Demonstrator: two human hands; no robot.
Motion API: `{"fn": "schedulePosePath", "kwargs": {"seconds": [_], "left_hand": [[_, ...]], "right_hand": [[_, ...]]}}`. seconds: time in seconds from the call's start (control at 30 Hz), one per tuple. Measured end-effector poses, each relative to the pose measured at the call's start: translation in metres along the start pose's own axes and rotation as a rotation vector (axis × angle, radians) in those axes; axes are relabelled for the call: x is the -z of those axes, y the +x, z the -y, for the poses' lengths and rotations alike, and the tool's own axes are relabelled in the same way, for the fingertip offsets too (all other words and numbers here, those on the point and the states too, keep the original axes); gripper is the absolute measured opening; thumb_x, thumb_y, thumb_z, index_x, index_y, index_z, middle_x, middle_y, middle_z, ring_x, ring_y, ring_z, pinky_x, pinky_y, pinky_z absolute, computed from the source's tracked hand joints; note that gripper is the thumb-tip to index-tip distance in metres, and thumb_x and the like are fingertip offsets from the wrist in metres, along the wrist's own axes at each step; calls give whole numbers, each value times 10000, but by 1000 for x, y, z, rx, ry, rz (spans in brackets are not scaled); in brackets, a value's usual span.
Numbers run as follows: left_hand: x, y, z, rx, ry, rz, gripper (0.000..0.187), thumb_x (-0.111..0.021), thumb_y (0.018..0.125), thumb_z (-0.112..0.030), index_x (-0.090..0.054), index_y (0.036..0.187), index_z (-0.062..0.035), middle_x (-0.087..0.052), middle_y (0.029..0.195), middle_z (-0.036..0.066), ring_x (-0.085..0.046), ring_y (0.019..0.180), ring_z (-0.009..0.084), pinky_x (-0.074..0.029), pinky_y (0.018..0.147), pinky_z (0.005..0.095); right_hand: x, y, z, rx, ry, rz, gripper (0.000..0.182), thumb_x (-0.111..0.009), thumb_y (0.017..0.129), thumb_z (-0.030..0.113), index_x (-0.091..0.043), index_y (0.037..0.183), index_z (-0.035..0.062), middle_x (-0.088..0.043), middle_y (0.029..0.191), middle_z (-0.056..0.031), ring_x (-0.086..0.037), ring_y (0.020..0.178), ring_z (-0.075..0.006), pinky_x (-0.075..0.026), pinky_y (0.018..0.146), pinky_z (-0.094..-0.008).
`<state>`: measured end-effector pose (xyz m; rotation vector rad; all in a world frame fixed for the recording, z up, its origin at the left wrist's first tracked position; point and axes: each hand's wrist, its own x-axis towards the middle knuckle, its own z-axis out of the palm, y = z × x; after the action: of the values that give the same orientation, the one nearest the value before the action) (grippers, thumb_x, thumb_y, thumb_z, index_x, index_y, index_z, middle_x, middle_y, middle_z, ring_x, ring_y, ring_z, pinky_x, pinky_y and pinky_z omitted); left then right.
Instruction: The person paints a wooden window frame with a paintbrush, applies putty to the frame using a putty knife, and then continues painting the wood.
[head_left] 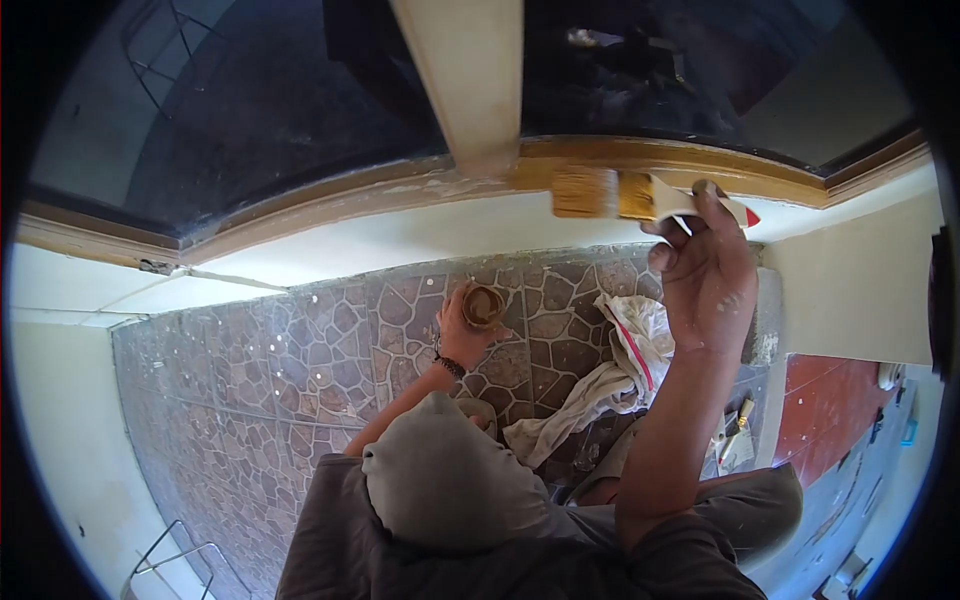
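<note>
In my right hand [715, 265] is a paintbrush [636, 195] with a pale, red-tipped handle, pinched between thumb and fingers. Its broad bristles, coated in yellowish-brown paint, overlap the lower rail of the wooden window frame [690, 162]. The rail looks freshly brown near the brush and to its right, while the upright post [470, 80] is pale and bare-looking. Lower down, my left hand [465, 335] is wrapped round a small round cup [483, 306] with brownish paint inside, held above the floor.
A white cloth [610, 385] with a red stripe lies crumpled on the stone-patterned floor [290, 370]. Another brush [738, 425] rests by my right knee. Dark window glass [290, 110] stands in front of me, above a white wall. A metal rack [180, 560] is at lower left.
</note>
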<state>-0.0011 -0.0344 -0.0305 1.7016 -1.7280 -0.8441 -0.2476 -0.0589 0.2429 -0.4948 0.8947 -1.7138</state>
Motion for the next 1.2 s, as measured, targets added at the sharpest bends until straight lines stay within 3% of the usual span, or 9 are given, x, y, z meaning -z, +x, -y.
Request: {"fn": "schedulePosePath", "kwargs": {"seconds": [0.07, 0.17, 0.27, 0.4, 0.5, 0.53, 0.7, 0.8, 1.2], "left_hand": [[5, -6, 3, 12, -25, -43, 860, -916, 550, -298, -507, 1282, -106, -583, 1227, 73, -464, 1224, 294, -316, 1010, 469], [38, -16, 19, 33, 70, 8, 885, -909, 565, -284, -485, 1323, -115, -598, 1228, 86, -507, 1193, 291, -308, 1023, 475], [107, -5, 28, 63, 207, 305, 717, -883, 654, -245, -554, 1270, -84, -665, 1066, 92, -622, 891, 202, -511, 793, 356], [211, 43, -55, 213, 366, 500, 559, -804, 763, -358, -615, 1187, -47, -691, 1040, 138, -671, 843, 212, -547, 756, 341], [242, 58, -144, 44, 452, 426, 479, -764, 803, -330, -630, 1152, -31, -689, 1045, 136, -653, 824, 213, -535, 757, 343], [242, 60, -167, -18, 481, 408, 411, -762, 819, -240, -628, 1138, -20, -690, 1013, 105, -640, 833, 175, -530, 748, 326], [216, 52, -245, -248, 528, 503, 374, -733, 826, -245, -635, 1125, -44, -685, 1027, 136, -654, 901, 260, -524, 794, 366], [192, 49, -267, -179, 576, 640, 340, -706, 835, -247, -638, 1096, -40, -678, 996, 154, -648, 918, 299, -512, 819, 390], [180, 45, -236, -154, 622, 797, 347, -672, 820, -229, -617, 1100, -32, -668, 951, 183, -635, 926, 359, -498, 842, 446]], "right_hand": [[-13, 5, 3, 102, -132, -15, 230, -623, 912, 136, -578, 1096, 5, -662, 934, -137, -682, 736, -224, -559, 528, -290], [-23, 11, 1, 113, -182, 30, 214, -627, 919, 101, -556, 1099, 10, -645, 911, -100, -662, 764, -169, -563, 565, -277], [-30, 17, -2, 189, -218, 64, 236, -652, 894, 87, -580, 1101, 0, -657, 905, -112, -668, 762, -190, -558, 578, -283], [-34, 26, -3, 243, -333, 98, 184, -643, 903, 68, -575, 1065, 15, -642, 886, -86, -658, 754, -153, -545, 556, -256], [-35, 34, -7, 295, -396, 133, 169, -633, 908, 57, -571, 1061, 20, -633, 881, -77, -654, 749, -136, -542, 549, -250], [-36, 36, -8, 321, -397, 145, 167, -628, 911, 54, -571, 1064, 23, -628, 882, -74, -653, 747, -131, -542, 548, -250], [-39, 41, -11, 335, -466, 157, 161, -623, 912, 49, -568, 1062, 24, -624, 884, -71, -651, 746, -126, -539, 552, -246], [-40, 42, -12, 372, -503, 155, 159, -624, 912, 51, -566, 1058, 24, -623, 884, -69, -649, 747, -121, -537, 553, -244], [-43, 41, -20, 393, -485, 160, 157, -620, 910, 56, -576, 1058, 27, -631, 871, -76, -655, 742, -134, -530, 545, -246]]}}
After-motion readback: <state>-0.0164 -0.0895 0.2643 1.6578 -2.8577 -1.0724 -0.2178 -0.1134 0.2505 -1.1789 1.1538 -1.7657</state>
